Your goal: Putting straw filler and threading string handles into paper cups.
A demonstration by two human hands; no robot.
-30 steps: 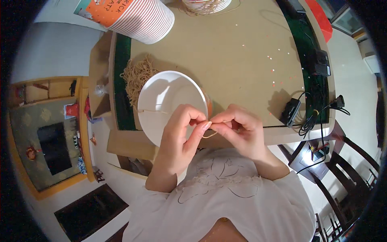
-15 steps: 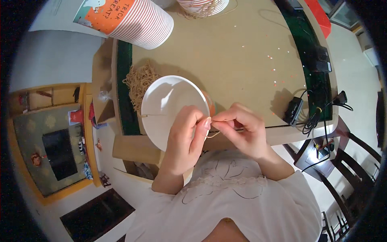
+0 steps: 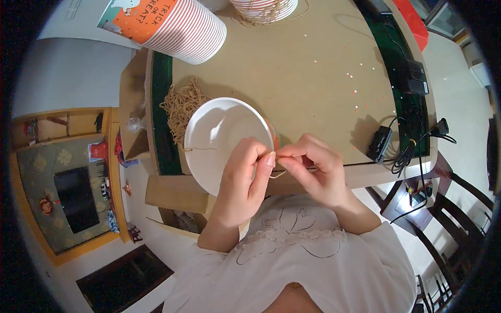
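Observation:
A white paper bucket (image 3: 216, 128) with an orange patch outside stands at the table's near edge, its mouth toward me. My left hand (image 3: 241, 180) reaches over its near right rim, thumb and fingers pinched. Against those fingertips, my right hand (image 3: 317, 169) is closed in a pinch too. A loop of tan string (image 3: 278, 175) hangs out under the fingertips, so both hands appear to hold it; the exact grip is hidden. Another string end (image 3: 201, 149) pokes through the bucket's left wall. Beside the bucket lies a tangled bundle of tan string (image 3: 183, 107).
A stack of striped paper buckets (image 3: 190, 34) lies at the far left, with another bucket (image 3: 266, 9) draped in string at the far edge. Small confetti dots (image 3: 354, 92) dot the table. A black adapter (image 3: 380, 143) and coiled cables (image 3: 404, 159) sit at the right edge.
Both hands stay pinched together at the rim. The bucket and hands sit a hair further right in the picture; little else differs.

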